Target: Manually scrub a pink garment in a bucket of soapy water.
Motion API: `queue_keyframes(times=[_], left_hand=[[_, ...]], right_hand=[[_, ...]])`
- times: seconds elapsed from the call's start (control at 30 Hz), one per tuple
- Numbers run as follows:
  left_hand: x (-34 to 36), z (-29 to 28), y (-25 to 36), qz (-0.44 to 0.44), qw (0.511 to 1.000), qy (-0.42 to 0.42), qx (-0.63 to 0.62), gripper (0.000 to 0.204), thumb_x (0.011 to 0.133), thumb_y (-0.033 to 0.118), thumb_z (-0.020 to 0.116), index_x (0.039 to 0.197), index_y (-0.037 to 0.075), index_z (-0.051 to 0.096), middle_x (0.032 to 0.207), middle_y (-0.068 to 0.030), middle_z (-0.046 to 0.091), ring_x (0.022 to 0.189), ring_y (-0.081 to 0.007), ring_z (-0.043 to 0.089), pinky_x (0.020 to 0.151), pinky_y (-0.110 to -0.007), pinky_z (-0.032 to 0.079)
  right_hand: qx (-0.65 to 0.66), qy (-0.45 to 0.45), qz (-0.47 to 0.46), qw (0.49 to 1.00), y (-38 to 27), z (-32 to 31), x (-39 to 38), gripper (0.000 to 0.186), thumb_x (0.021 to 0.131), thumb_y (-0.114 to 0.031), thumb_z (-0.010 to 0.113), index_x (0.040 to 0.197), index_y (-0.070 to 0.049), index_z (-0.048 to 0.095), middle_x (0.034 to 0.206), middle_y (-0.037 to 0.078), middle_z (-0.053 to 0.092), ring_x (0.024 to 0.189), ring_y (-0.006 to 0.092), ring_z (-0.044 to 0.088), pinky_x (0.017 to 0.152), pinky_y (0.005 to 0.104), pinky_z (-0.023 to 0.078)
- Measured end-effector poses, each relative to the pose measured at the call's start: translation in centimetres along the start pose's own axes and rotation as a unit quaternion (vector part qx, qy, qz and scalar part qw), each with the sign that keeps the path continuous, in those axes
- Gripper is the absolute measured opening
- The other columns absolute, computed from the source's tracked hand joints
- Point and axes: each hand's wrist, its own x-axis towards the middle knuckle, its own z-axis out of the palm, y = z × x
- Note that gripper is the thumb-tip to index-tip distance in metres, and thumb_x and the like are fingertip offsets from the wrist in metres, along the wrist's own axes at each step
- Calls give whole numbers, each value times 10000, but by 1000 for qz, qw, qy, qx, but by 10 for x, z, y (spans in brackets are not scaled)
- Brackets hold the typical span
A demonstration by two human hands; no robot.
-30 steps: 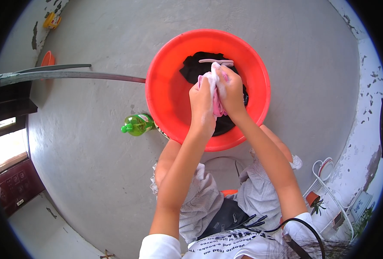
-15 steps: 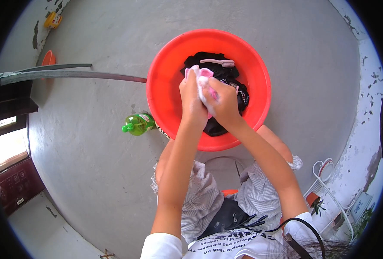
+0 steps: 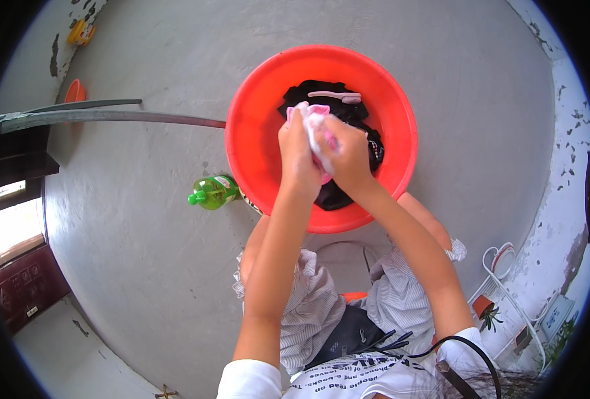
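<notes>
In front of me is a red plastic basin (image 3: 250, 133) holding crumpled black cloth (image 3: 331, 198); a pale pink brush (image 3: 341, 96) lies on that cloth. My left hand (image 3: 298, 153) and my right hand (image 3: 345, 153) are pressed close together over the basin, both gripping a pink cloth (image 3: 317, 110) covered in white suds. The fingers partly hide the pink cloth.
A green bottle (image 3: 213, 193) lies left of the basin, above my knees. Long curved grey bars (image 3: 109, 116) extend from the left. A small orange basin (image 3: 75, 93) and a yellow container (image 3: 80, 33) stand far left; a white rack with potted plants (image 3: 486, 282) is at right.
Compared with a second ago, both hands and the pink cloth have shifted slightly left, uncovering more of the brush and the black cloth. Over the last half second they have moved only slightly.
</notes>
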Motion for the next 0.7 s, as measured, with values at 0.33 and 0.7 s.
queue_keyframes(times=[0.33,0.7], left_hand=[[-7,8,-3,1,1000,-12,-2,312,926,351,401,958,74,540,838,-17,559,714,-98,535,609,-246,453],[-4,14,5,7,998,57,-10,273,902,309,451,843,62,552,752,-20,550,642,-100,512,572,-242,432]], right_hand=[[56,9,48,997,9,0,9,209,836,-204,534,821,2,567,707,195,571,633,362,564,553,367,435],[39,19,23,999,4,0,3,191,814,-199,568,789,-10,578,660,177,561,604,329,562,540,352,438]])
